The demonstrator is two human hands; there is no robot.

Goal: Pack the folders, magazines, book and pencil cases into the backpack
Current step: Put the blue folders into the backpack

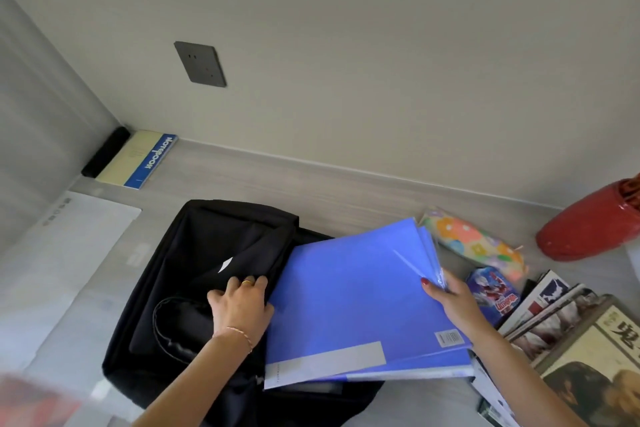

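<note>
Pale table (346, 191): left hand (240, 305) grips the black backpack (194, 253) opening, right hand (450, 302) pinches blue folders (353, 298) lying nearly flat, tilted toward it.

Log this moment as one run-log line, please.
left hand: grips backpack flap | right hand: holds blue folders over backpack | pencil cases, magazines: on desk

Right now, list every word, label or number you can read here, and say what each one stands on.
"Notebook": on the blue strip of the notebook by the wall, seen upside down.
Large Chinese character, cut off by the frame edge: on the book.
Red lettering on the blue pencil case: too blurred to read.
Barcode sticker on the blue folders: too small to read.
Marks on the white sheet: too faint to read.
</note>
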